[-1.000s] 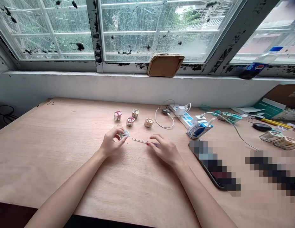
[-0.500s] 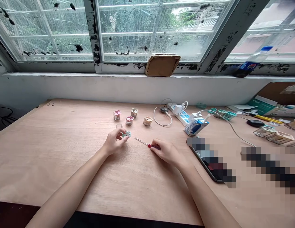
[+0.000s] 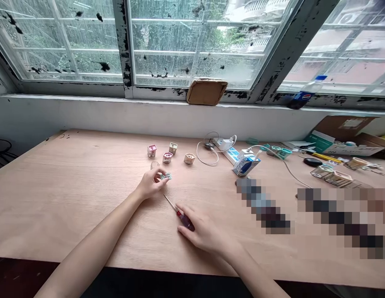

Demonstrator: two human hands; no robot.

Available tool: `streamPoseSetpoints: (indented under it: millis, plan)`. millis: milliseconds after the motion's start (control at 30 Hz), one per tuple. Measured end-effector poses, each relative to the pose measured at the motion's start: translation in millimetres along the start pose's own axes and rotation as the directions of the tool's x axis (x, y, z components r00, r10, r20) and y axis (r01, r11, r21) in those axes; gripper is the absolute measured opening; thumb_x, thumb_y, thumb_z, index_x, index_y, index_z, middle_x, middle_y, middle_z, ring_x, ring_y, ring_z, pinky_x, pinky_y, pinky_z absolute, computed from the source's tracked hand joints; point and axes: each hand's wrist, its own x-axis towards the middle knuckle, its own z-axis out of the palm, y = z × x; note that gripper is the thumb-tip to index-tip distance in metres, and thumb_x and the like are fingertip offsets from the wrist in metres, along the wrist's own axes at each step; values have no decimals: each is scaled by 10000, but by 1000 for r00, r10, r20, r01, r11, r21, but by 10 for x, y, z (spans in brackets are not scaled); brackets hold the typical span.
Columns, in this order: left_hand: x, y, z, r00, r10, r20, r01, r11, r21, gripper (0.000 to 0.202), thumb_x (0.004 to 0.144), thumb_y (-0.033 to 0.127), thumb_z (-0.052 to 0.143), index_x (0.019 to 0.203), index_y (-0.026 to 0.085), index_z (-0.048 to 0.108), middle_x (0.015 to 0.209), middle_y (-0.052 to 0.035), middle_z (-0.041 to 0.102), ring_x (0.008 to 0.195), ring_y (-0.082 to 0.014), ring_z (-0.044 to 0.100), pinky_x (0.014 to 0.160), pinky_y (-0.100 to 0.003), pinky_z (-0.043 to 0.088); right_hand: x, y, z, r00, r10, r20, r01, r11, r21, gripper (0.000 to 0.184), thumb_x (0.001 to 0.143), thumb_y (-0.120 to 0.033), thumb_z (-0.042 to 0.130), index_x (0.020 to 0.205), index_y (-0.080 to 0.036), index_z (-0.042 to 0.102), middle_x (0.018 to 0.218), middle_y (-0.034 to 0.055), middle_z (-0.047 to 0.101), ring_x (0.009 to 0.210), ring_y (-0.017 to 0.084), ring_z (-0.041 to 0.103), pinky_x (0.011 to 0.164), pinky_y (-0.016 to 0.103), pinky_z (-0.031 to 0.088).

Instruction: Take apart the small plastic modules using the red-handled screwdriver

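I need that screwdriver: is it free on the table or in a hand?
In a hand: the right hand closes over the screwdriver's red handle.

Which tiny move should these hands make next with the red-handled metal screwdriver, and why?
Probably the right hand should ease the red-handled metal screwdriver toward the small teal-and-white plastic part pinched by the left hand, because the screwdriver's thin shaft points toward that hand, and the part is held up off the wooden table.

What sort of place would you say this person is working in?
Probably a makeshift repair bench: a plywood table under a paint-peeling window, with a small screwdriver and a power strip.
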Motion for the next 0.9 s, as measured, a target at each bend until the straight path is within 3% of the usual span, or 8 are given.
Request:
streamPoseSetpoints:
  millis: [133, 367, 500, 667, 800, 900]
  plan:
    - [-1, -35, -41, 1000, -8, -14, 8, 1000, 19, 227, 858, 377, 672, 939, 176, 602, 816, -14, 669, 673, -119, 643, 577, -210, 499, 5, -107, -65, 992, -38, 123, 31, 998, 59, 642, 808, -131, 667, 1410, -255, 481, 1108, 50, 716, 899, 205, 687, 758, 281, 554]
    - [2, -89, -74, 999, -33, -13, 33, 999, -10, 222, 851, 359, 678, 938, 178, 582, 772, 0, 657, 636, -115, 631, 536, -197, 454, 85, -315, 75, 989, -108, 98, 102, 992, 71, 442, 835, -72, 517, 1227, -259, 601, 930, 27, 731, 756, 182, 667, 654, 259, 494]
    - [6, -102, -68, 999, -46, 5, 46, 999, -28, 225, 851, 357, 676, 940, 175, 579, 758, -5, 662, 637, -125, 646, 540, -204, 457, 112, -427, 120, 993, -20, 113, 17, 999, 31, 475, 799, -77, 518, 1248, -223, 569, 910, 36, 723, 756, 188, 661, 642, 261, 456]
    - [16, -107, -69, 998, -54, 14, 55, 997, -45, 227, 850, 358, 676, 934, 174, 572, 769, -11, 669, 659, -139, 671, 562, -215, 479, 115, -481, 173, 981, 112, 159, -115, 993, 8, 265, 858, -124, 482, 1072, -216, 608, 760, 12, 666, 640, 163, 602, 581, 250, 376]
    - [21, -85, -69, 997, -78, 18, 79, 994, -77, 240, 838, 370, 682, 921, 177, 567, 796, -21, 684, 699, -159, 701, 589, -227, 509, 107, -486, 138, 965, 150, 217, -160, 987, 29, 423, 903, -227, 521, 1325, -221, 542, 768, 10, 657, 656, 168, 591, 611, 255, 388]
    - [20, -63, -67, 996, -92, 21, 94, 993, -79, 246, 830, 378, 684, 909, 176, 568, 814, -27, 685, 680, -157, 697, 583, -231, 508, 136, -478, 11, 961, 73, 268, -100, 991, 87, 521, 901, -209, 525, 1418, -236, 474, 901, 33, 669, 769, 175, 613, 700, 265, 432]
